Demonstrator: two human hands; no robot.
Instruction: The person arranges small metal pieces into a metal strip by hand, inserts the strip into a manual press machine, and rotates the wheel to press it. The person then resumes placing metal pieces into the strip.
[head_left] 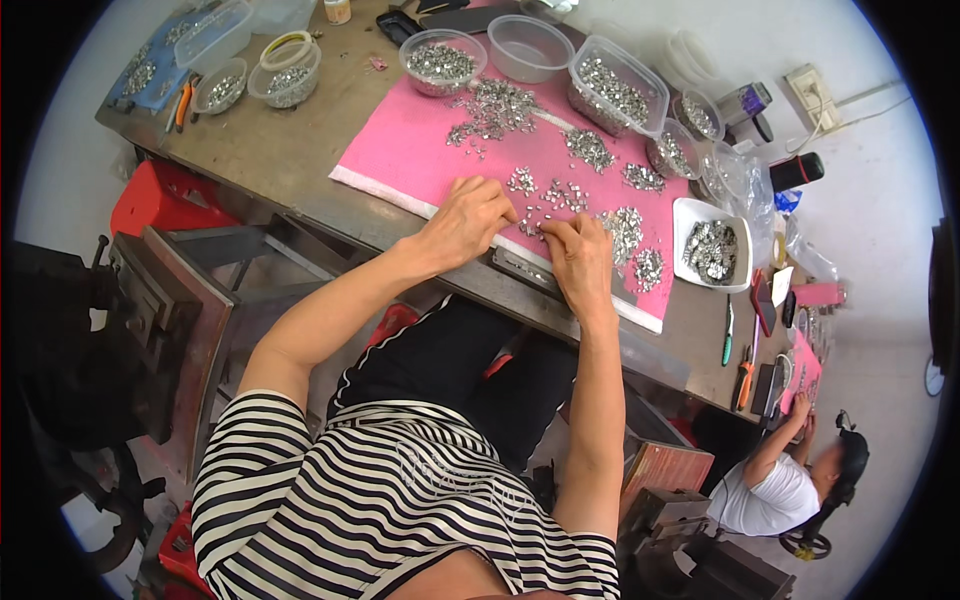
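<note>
My left hand (pixel 468 222) is at the front edge of a pink cloth (pixel 395 140), its fingers curled and pressed together. Close beside it, my right hand (pixel 582 258) pinches with thumb and forefinger over small silvery metal pieces (pixel 531 226). Whatever either hand holds is too small to make out. Below the fingers, a dark metal bar (pixel 525 268) lies along the table edge, partly behind my right hand. Loose piles of the same kind of pieces, such as a large heap (pixel 497 108) and a smaller one (pixel 588 149), are spread over the cloth.
Plastic tubs of metal pieces, including a round one (pixel 441 62) and a rectangular one (pixel 618 85), line the back. A white dish (pixel 684 262) stands at right, near orange-handled pliers (pixel 743 385). Another person (pixel 765 490) works at far right. Red stools (pixel 165 205) stand at left.
</note>
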